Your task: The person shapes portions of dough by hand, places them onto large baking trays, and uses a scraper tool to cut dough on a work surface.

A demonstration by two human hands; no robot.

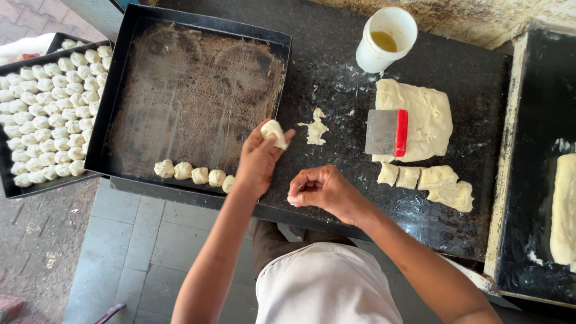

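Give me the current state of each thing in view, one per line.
Left hand: pinching a dough piece over the tray edge.
Right hand: fingers curled shut; contents not visible.
Black tray: nearly bare, five dough pieces along its near edge.
Far-left tray: packed with rows of dough pieces.
Dough slab: partly cut, four chunks beside it.
Scraper: lying flat on the slab.
White cup: upright, uncovered, yellowish liquid inside.
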